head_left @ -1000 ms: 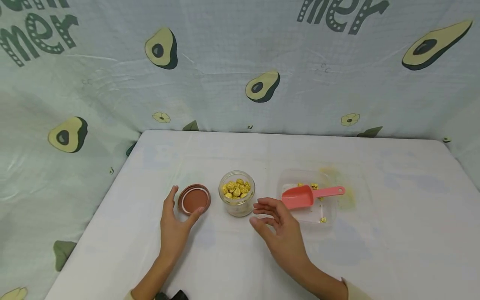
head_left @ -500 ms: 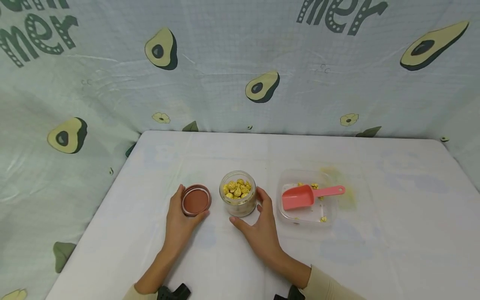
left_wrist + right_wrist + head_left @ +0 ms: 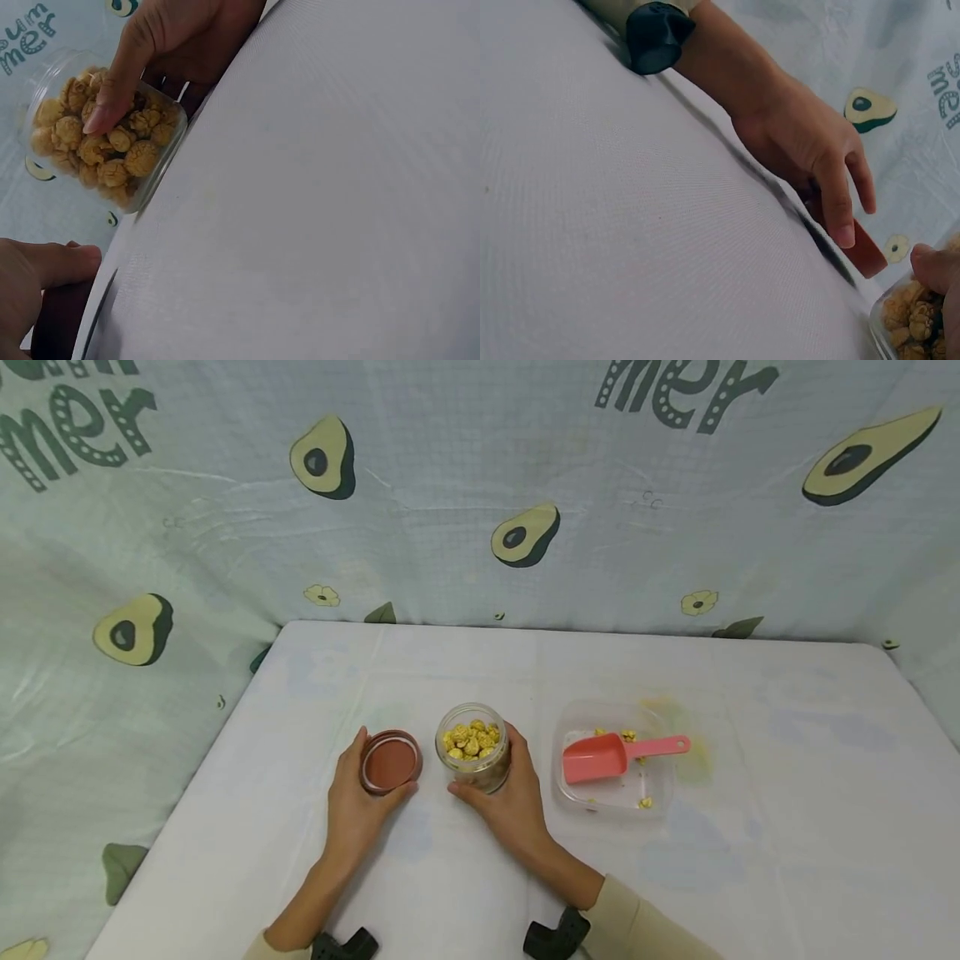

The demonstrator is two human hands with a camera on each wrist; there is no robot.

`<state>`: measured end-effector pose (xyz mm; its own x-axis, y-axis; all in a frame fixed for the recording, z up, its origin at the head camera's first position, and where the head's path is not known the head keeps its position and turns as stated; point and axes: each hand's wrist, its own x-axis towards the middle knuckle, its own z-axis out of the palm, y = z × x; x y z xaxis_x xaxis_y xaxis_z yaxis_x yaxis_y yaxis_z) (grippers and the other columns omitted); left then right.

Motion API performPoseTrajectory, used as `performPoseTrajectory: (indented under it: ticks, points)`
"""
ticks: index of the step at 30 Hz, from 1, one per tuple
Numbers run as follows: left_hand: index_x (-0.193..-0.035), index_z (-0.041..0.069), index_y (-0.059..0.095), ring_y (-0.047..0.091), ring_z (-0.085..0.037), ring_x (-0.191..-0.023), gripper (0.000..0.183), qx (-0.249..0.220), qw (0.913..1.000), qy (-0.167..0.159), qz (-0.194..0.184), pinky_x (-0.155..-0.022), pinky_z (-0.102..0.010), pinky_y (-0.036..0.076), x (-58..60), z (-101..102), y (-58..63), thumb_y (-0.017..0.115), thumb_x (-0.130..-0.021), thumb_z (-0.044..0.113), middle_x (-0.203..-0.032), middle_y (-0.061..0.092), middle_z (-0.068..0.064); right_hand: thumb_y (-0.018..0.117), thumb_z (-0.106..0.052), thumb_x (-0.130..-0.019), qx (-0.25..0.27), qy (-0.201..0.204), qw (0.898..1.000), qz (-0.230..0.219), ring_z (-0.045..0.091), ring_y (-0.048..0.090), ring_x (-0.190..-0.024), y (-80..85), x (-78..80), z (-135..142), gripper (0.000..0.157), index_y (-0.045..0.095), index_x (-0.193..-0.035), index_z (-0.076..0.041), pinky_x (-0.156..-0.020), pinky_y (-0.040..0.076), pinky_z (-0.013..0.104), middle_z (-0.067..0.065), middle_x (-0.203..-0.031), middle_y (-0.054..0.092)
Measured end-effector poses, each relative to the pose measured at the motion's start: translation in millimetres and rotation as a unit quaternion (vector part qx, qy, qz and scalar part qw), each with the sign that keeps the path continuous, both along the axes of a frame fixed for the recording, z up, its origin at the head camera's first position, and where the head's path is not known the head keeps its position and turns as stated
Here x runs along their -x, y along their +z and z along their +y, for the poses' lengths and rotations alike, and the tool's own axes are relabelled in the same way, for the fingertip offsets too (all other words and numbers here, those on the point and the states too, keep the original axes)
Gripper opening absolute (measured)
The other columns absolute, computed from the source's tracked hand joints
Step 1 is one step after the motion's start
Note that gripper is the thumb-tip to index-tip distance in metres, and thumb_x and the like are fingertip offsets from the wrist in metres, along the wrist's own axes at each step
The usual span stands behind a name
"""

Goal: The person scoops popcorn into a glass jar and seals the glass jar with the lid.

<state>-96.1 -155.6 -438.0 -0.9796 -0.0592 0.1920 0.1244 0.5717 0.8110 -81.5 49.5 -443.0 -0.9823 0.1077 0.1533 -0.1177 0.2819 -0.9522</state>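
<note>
In the head view a round reddish-brown jar lid (image 3: 392, 762) lies with its inner side up. My left hand (image 3: 356, 802) holds it by the rim, thumb at the near right and fingers on the left. To the right of it stands a clear jar (image 3: 486, 768) filled with yellow popcorn (image 3: 471, 740), its mouth uncovered. My right hand (image 3: 513, 806) grips the jar, with the thumb across its near side. The left wrist view shows the right thumb pressed on the jar wall (image 3: 169, 161). In the right wrist view the lid (image 3: 862, 251) is tilted under the left fingers.
A clear plastic tub (image 3: 611, 797) with a few popcorn pieces stands right of the jar. A pink scoop (image 3: 600, 757) lies across it, handle to the right. The white-covered table (image 3: 810, 827) ends at an avocado-print cloth (image 3: 435, 468) behind.
My right hand has come in from the right and closed round the jar, which has shifted slightly left. My left hand has drawn its fingers in round the lid.
</note>
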Motion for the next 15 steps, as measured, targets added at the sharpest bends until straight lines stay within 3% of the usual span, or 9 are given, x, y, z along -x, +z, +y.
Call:
performPoseTrajectory:
  ticks: [10, 15]
  points:
    - [-0.149, 0.006, 0.029, 0.042, -0.034, -0.126, 0.106, 0.049, 0.9924, -0.072, 0.088, -0.099, -0.054, 0.041, -6.6, 7, 28.0, 0.089, -0.062, 0.000, -0.136, 0.044, -0.022, 0.088, -0.027, -0.068, -0.016, -0.004, 1.000, 0.000, 0.012, 0.039, -0.130, -3.3, -0.5, 0, 0.096, 0.032, -0.145, -0.015, -0.109, 0.031, 0.039, -0.001, -0.141, 0.044]
    - [-0.150, 0.007, 0.028, 0.044, -0.035, -0.123, 0.111, 0.073, 0.9865, -0.094, 0.112, -0.095, -0.055, 0.044, -4.4, 12, 44.6, 0.090, -0.059, -0.001, -0.133, 0.044, -0.023, 0.088, -0.026, -0.069, -0.018, -0.001, 1.000, -0.006, 0.011, 0.038, -0.130, -2.0, 0.3, 1, 0.096, 0.031, -0.145, -0.016, -0.110, 0.030, 0.038, -0.001, -0.141, 0.044]
